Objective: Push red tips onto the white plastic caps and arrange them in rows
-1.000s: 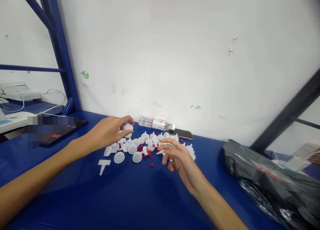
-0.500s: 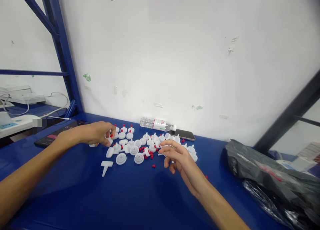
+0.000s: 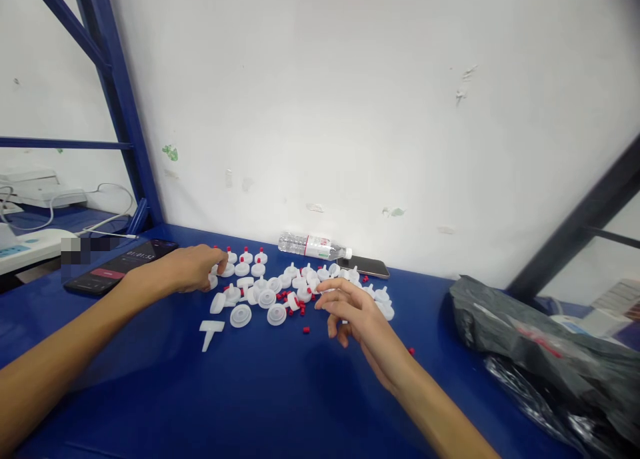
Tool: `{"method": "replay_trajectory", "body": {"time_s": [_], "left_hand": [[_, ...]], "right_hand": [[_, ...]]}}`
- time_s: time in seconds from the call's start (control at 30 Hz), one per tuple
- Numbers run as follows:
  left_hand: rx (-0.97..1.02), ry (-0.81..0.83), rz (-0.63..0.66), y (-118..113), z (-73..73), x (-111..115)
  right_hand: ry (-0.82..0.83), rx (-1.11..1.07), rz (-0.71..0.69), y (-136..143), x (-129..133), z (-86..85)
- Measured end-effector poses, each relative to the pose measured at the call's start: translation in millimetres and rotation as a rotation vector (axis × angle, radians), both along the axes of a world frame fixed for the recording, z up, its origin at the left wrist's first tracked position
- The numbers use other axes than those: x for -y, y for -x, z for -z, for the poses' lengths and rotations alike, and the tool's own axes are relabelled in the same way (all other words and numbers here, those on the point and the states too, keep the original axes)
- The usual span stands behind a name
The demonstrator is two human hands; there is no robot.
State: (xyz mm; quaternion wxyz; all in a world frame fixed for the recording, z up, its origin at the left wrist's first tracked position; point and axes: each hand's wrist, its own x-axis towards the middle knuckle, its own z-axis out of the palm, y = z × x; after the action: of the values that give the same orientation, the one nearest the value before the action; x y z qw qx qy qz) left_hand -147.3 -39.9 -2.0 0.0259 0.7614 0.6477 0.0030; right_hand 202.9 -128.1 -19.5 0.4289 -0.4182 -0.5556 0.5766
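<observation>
My left hand (image 3: 200,269) is at the left end of the rows of white nozzle caps with red tips (image 3: 242,268). Its fingers are closed around a white nozzle cap (image 3: 213,281), partly hidden by the hand. Hovering by the right part of the pile, my right hand (image 3: 357,309) has loosely bent fingers apart and nothing in them. Between the hands lie loose white nozzle caps (image 3: 241,316), some upside down, and several small red tips (image 3: 306,330). One cap (image 3: 212,327) rests on its side in front, its spout towards me.
A clear plastic bottle (image 3: 315,247) lies along the wall, next to a phone (image 3: 367,266). Left of my left forearm is a larger phone with a running timer (image 3: 140,254), near a white power strip (image 3: 37,249). A grey plastic bag (image 3: 540,339) sits on the right.
My left hand has moved slightly left and down to the row's end with the nozzle cap, uncovering more of the timer phone. My right hand has hardly moved.
</observation>
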Motion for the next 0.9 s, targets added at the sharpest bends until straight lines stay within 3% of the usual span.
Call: {"method": "replay_trajectory", "body": {"time_s": [0.23,0.47,0.67,0.9], "left_hand": [[0.02,-0.057,0.082,-22.7,-15.4,16.7],[0.16,-0.061,0.345,-62.4,-23.7,37.2],[0.245,-0.136,0.498,-82.6,-7.0,50.7],[0.048,-0.124,0.572,-97.2,8.8,60.5]], "right_hand": [[-0.216,0.276,0.099,3.5,-1.7,11.7],[-0.659,0.772,0.218,7.3,4.3,18.8],[-0.65,0.966,0.1,8.5,4.6,22.5],[-0.595,1.068,-0.025,8.1,0.2,28.0]]}}
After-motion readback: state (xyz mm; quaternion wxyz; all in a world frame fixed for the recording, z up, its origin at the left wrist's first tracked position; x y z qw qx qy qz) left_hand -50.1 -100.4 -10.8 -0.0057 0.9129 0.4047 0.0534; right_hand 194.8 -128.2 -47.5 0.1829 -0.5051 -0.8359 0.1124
